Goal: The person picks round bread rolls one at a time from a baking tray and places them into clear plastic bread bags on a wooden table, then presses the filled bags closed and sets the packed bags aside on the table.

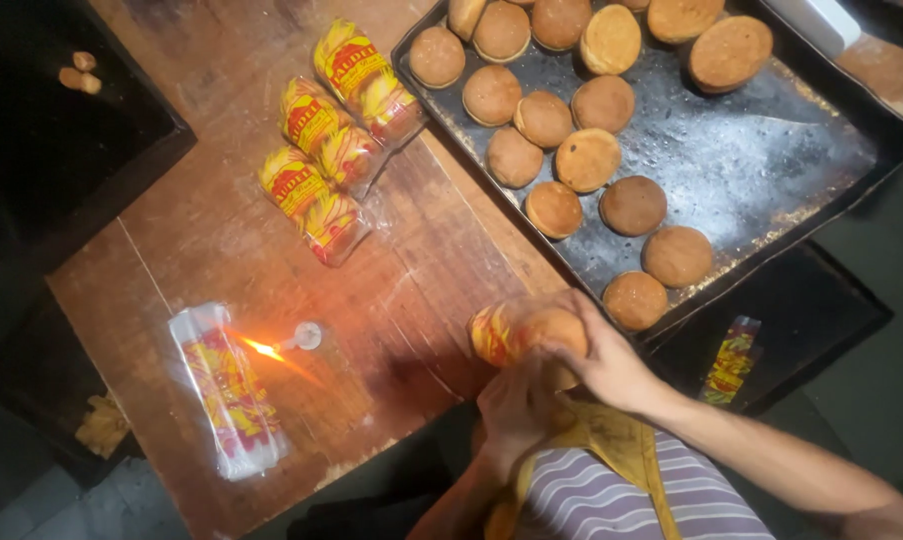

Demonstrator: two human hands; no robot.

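Note:
My left hand [516,405] and my right hand [601,360] meet at the near edge of the wooden table [221,250]. Together they hold a round brown bun [551,330] that sits partly inside a red-and-yellow printed plastic bag [491,335]. The right hand cups the bun from the right; the left hand grips it from below. A large dark baking tray [771,170] with several loose buns lies just beyond, to the right. Three filled bags of buns [336,140] lie in a row at the table's middle.
A small lit candle [306,335] with a flame pointing left stands near a stack of empty flat bags [226,390]. A dark tray [61,110] with small crumbs is at the left. Another empty bag [731,360] lies on a dark tray at lower right.

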